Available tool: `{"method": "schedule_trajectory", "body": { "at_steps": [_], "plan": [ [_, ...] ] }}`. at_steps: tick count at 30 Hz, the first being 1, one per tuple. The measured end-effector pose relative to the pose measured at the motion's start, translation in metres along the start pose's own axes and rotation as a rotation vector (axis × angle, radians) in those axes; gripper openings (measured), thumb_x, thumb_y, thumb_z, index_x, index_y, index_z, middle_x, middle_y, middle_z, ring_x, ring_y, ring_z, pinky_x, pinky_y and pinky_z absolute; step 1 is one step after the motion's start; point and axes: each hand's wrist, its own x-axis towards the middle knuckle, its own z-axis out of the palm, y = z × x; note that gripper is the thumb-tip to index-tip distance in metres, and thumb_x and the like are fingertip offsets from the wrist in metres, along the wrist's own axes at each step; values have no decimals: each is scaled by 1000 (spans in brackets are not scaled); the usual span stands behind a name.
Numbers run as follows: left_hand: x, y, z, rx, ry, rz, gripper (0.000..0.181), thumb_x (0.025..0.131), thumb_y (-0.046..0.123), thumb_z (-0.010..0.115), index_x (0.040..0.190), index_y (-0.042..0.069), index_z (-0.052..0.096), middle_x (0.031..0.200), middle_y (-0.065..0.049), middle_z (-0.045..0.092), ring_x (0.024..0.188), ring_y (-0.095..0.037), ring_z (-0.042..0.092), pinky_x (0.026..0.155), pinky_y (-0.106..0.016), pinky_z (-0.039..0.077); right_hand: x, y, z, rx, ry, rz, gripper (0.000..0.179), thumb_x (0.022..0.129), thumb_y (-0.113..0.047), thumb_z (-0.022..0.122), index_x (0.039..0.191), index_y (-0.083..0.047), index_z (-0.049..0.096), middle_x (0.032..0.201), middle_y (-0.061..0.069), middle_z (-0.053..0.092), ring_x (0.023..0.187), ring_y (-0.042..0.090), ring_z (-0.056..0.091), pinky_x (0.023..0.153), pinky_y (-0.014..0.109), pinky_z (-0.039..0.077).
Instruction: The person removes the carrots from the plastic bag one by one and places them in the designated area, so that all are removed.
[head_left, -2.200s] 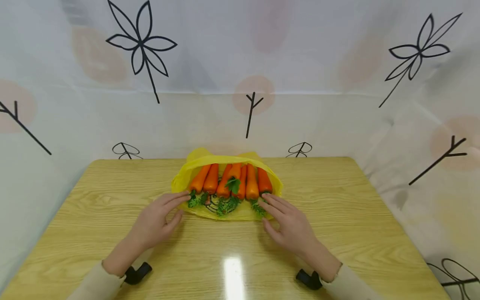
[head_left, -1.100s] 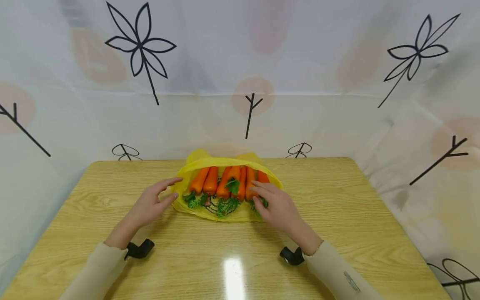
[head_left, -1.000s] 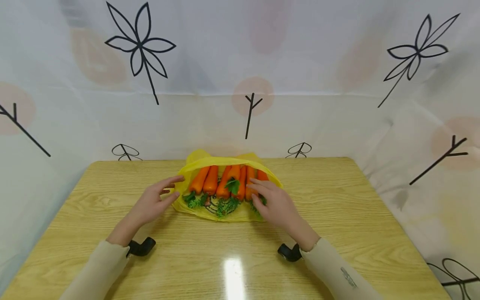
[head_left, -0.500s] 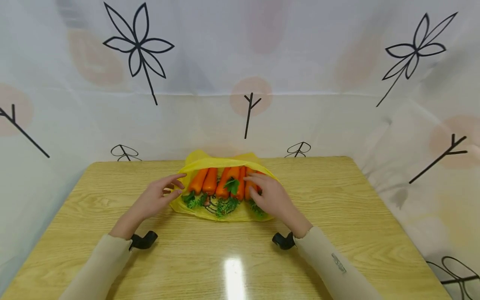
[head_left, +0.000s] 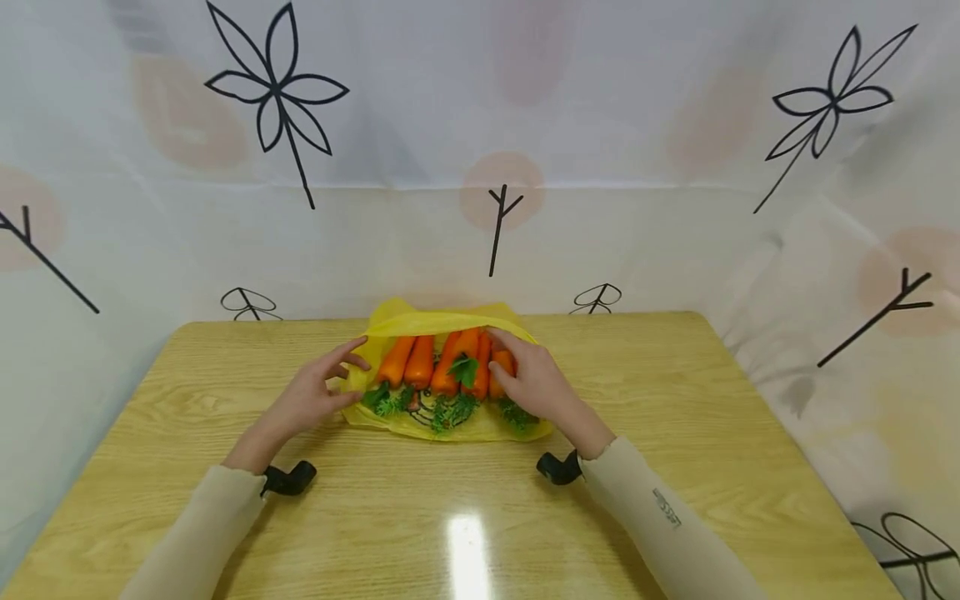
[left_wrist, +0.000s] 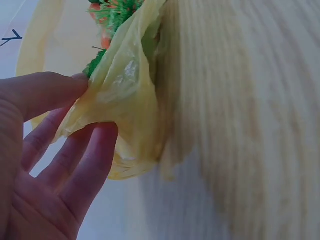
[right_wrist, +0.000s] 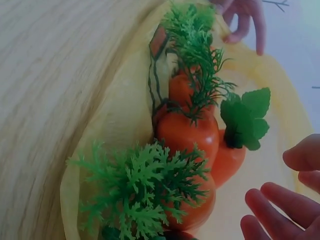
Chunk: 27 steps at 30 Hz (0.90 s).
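A yellow plastic bag lies on its side at the table's far middle, its mouth facing the person. Several orange carrots with green leafy tops sit in a row inside. My left hand is at the bag's left edge, thumb and fingers spread apart; in the left wrist view its thumb and fingertips touch the thin plastic. On the right, my right hand reaches its fingertips to the bag's upper rim and hides the rightmost carrots. In the right wrist view its fingers are apart with nothing between them.
A wood-grain table carries the bag close to its far edge. Behind it hangs a white cloth with plant drawings. A black device is on the left wrist and another black device on the right.
Both hands have moved forward from the bag's front corners to its sides, the right one also inward and up to the upper rim. That rim now sags lower. The carrots lie as before.
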Motion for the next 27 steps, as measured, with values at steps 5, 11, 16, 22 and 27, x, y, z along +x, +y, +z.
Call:
{"method": "schedule_trajectory", "body": {
  "at_steps": [5, 11, 16, 22, 27],
  "plan": [
    [-1, 0, 5, -97, -5, -33, 88, 82, -14, 72, 157, 10, 31, 130, -19, 54, 102, -38, 56, 50, -25, 45, 3, 4, 2, 21, -7, 6, 50, 97, -9, 63, 145, -3, 49, 126, 17, 65, 39, 6, 31, 49, 30, 38],
    [-2, -11, 11, -138, 5, -9, 94, 80, -17, 73, 158, 12, 28, 140, -18, 49, 96, -36, 57, 44, -26, 43, 7, 4, 3, 56, -2, 7, 50, 96, -7, 64, 143, -4, 51, 128, 17, 64, 40, 5, 35, 48, 29, 39],
    [-4, -16, 13, -161, 31, 26, 94, 78, -17, 74, 157, 13, 32, 143, -16, 46, 93, -32, 56, 42, -26, 43, 6, 3, 3, 59, -20, 33, 44, 96, -6, 64, 139, -5, 56, 126, 17, 65, 41, 6, 38, 48, 29, 40],
    [-6, -12, 11, -90, 53, 62, 62, 81, -11, 76, 136, 8, 54, 136, -14, 51, 99, -29, 55, 63, -34, 53, 6, 1, 6, 59, -73, 76, 38, 96, -8, 62, 134, -9, 62, 84, 9, 67, 42, 5, 27, 46, 26, 32],
    [-2, -10, 10, 93, 36, 126, 62, 81, -5, 79, 137, 6, 56, 122, -8, 58, 106, -23, 54, 87, -45, 48, 10, -1, 12, 43, -77, 142, 37, 98, -14, 60, 135, -9, 61, 47, -5, 36, 39, 7, 27, 44, 26, 31]
  ]
}}
